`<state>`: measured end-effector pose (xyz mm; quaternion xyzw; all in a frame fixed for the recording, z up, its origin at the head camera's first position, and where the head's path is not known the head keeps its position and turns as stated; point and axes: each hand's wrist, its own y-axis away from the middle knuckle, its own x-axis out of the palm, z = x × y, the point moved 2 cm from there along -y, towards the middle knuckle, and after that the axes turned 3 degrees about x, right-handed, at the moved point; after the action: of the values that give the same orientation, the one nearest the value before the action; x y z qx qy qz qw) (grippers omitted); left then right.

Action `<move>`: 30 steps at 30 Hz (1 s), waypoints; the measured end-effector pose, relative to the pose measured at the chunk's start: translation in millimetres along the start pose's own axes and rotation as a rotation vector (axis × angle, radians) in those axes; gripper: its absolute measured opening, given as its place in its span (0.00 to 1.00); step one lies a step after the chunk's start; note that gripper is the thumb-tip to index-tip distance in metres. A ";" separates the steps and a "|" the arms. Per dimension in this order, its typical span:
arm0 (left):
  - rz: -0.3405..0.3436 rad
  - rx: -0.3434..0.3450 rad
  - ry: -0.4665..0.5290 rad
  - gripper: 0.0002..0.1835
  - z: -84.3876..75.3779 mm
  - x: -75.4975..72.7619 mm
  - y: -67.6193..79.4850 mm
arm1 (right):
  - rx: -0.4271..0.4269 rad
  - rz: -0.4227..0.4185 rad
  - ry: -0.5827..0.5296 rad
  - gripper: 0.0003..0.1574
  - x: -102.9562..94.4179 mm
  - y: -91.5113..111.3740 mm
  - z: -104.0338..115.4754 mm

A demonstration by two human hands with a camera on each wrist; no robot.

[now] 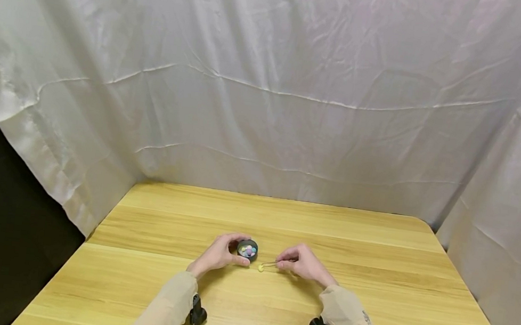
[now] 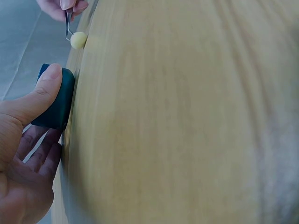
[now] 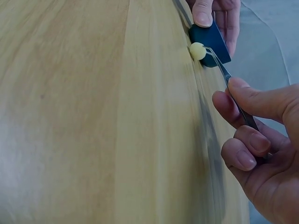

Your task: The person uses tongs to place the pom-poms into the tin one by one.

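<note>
A small dark round bowl (image 1: 240,257) stands on the table with several pastel balls (image 1: 249,251) in it. My left hand (image 1: 220,253) grips its left side, the thumb near the front and the fingers round the back. In the left wrist view the thumb presses on the dark wall of the bowl (image 2: 55,105). My right hand (image 1: 303,263) pinches metal tweezers (image 3: 227,74) between thumb and fingers. At their bent tips is a yellow ball (image 3: 198,51), just right of the bowl and close over the tabletop.
The wooden table (image 1: 370,303) reaches out on all sides of the hands. A pale curtain (image 1: 292,134) hangs behind it and along both sides. Small black devices (image 1: 197,313) sit at the wrists, below the sleeves.
</note>
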<state>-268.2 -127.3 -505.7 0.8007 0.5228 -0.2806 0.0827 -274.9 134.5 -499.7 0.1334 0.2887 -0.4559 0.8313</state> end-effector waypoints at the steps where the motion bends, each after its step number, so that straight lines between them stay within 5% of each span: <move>1: 0.001 0.000 0.000 0.32 0.1 0.0 0.0 | -0.001 0.002 -0.002 0.10 0.1 -0.2 0.6; 30: -0.001 0.002 0.007 0.32 0.5 1.1 -0.6 | 0.001 -0.007 0.056 0.07 3.1 -2.8 4.9</move>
<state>-268.6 -126.4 -506.7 0.8015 0.5231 -0.2786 0.0800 -274.2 128.5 -497.6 0.1453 0.3120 -0.4550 0.8213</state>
